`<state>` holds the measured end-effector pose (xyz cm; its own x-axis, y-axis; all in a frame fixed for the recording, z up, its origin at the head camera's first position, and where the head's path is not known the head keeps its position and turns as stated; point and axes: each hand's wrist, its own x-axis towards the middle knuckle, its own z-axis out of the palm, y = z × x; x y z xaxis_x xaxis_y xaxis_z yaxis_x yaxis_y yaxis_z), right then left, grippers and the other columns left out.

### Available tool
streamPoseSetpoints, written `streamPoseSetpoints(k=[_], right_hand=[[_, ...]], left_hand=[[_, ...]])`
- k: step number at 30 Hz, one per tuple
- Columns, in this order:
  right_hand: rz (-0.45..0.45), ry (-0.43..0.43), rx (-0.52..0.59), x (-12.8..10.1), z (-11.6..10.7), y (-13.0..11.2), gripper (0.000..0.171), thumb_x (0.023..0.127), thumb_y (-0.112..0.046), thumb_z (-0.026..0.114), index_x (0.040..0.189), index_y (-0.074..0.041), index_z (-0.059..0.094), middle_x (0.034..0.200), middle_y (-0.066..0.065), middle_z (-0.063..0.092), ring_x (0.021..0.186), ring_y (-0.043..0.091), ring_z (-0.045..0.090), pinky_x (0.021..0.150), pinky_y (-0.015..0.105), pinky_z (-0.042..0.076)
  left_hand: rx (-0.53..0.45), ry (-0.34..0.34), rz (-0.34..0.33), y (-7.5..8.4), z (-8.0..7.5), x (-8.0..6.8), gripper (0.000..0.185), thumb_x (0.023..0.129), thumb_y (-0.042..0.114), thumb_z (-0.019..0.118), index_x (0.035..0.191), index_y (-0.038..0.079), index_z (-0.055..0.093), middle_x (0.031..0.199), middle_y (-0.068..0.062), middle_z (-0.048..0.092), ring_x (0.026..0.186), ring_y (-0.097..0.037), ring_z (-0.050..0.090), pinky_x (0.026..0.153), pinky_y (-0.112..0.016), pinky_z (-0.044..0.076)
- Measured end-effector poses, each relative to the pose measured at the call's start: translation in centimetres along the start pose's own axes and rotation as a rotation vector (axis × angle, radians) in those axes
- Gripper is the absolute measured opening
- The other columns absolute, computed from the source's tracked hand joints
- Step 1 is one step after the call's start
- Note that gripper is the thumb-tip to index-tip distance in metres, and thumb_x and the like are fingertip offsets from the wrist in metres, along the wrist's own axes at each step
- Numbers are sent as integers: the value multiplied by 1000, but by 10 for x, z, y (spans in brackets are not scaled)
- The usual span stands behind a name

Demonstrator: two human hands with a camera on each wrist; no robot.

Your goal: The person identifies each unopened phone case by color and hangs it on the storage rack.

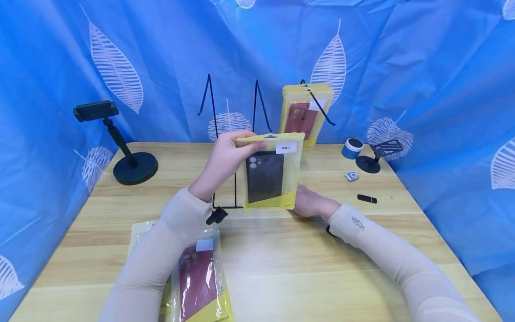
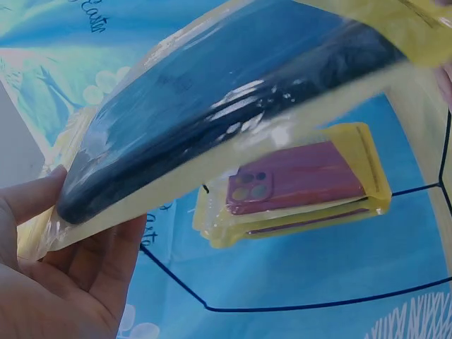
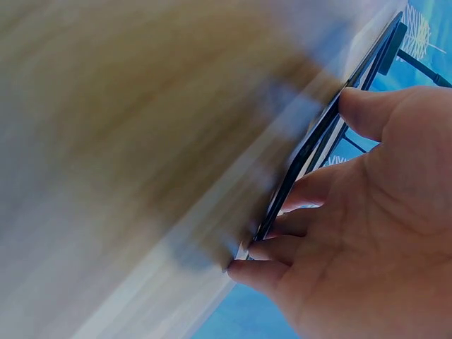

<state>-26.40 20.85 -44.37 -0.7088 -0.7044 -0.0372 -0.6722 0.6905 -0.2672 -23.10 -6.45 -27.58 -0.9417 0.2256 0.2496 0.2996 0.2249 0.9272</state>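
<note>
At the middle of the head view, my left hand (image 1: 227,154) pinches the top edge of a clear and yellow bag holding a black phone case (image 1: 265,176). The left wrist view shows the thumb and fingers on either side of the bag's end. My right hand (image 1: 311,201), partly hidden behind the bag, is low at a black wire display rack (image 3: 298,166). In the right wrist view its thumb and fingers grip the rack's bottom wire against the tabletop. From the rack's right hook hang several bagged pink phone cases (image 1: 299,120).
More bags, one with a dark pink phone case (image 1: 199,277), lie at front left, partly under the left sleeve. A phone stand (image 1: 134,167) stands at back left. At right are a blue round speaker (image 1: 352,149), a small black stand (image 1: 368,164), a square gadget (image 1: 352,176) and a black stick (image 1: 367,198).
</note>
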Motion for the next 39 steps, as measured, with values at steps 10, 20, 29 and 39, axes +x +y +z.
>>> streamPoseSetpoints(k=[10,20,29,39], right_hand=[[97,-118,-26,0,-2,0,50,104,-31,49,150,-13,44,161,29,20,151,44,12,124,57,14],[189,-172,-14,1,-5,-3,70,106,-39,42,158,1,16,164,29,4,152,47,1,124,57,13],[242,-227,-47,3,-4,-7,76,106,-46,36,156,6,12,164,29,0,153,42,2,125,52,13],[243,-224,-40,1,-7,-9,76,106,-45,36,155,7,12,163,30,0,153,43,2,125,52,12]], left_hand=[[-37,20,-104,-6,2,20,34,89,37,75,115,15,73,102,-4,72,47,-14,29,43,-25,24],[-29,40,-155,-13,1,42,31,89,37,74,110,15,72,90,-2,69,48,-12,35,43,-24,30],[-11,144,-161,-22,-4,76,44,92,34,72,127,12,58,120,-6,64,103,-17,59,90,-32,51],[51,170,-246,-22,-8,107,77,93,45,67,155,18,31,149,-4,46,133,-18,48,110,-35,43]])
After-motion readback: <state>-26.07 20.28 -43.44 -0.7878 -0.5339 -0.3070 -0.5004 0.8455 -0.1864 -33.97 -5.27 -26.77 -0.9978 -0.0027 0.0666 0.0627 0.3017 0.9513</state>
